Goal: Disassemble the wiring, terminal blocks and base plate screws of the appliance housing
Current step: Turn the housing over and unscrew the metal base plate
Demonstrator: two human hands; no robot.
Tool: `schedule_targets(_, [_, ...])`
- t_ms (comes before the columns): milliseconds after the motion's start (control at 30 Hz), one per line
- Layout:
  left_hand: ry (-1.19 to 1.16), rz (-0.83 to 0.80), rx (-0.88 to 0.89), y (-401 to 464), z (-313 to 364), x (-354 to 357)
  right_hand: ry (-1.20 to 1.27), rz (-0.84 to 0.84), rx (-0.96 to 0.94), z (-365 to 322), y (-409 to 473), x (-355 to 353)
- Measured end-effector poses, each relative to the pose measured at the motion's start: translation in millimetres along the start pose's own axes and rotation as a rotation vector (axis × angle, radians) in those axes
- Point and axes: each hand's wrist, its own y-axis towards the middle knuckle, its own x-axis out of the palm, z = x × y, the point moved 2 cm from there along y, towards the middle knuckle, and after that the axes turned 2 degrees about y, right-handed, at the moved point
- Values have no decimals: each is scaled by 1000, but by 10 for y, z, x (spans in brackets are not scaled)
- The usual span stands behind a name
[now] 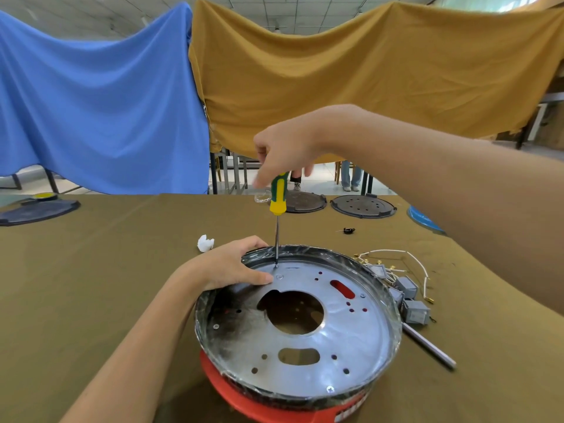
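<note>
The round appliance housing (381, 300), red below, stands upside down on the table with its silver base plate (351, 331) facing up. My left hand (232, 264) grips the housing's far left rim, thumb on the plate. My right hand (287, 151) holds the top of a green and yellow screwdriver (278, 193) that stands upright. Its tip sits on a screw (276, 266) at the plate's far edge. Another screw (330, 389) shows at the near edge. Removed white wires (396, 254) and grey terminal blocks (412, 300) lie to the right of the housing.
A grey rod (430, 346) lies right of the housing. A white crumpled scrap (205, 242) and a small black part (348, 230) lie beyond it. Dark round plates (363, 206) and a dark lid (39, 209) sit at the table's far edge. Blue and yellow cloths hang behind.
</note>
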Motion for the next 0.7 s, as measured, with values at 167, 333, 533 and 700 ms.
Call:
schedule_targets(167, [-11, -4, 0, 5, 5, -1, -168, 109, -19, 19, 43, 18])
schedule_targets(333, [-7, 2, 18, 7, -14, 2, 187, 38, -145, -5, -72, -40])
schedule_targets(533, [-3, 4, 5, 9, -19, 3, -78, 57, -23, -30, -24, 17])
schedule_targets(700, [-16, -3, 20, 11, -9, 6, -30, 136, -142, -19, 9, 54])
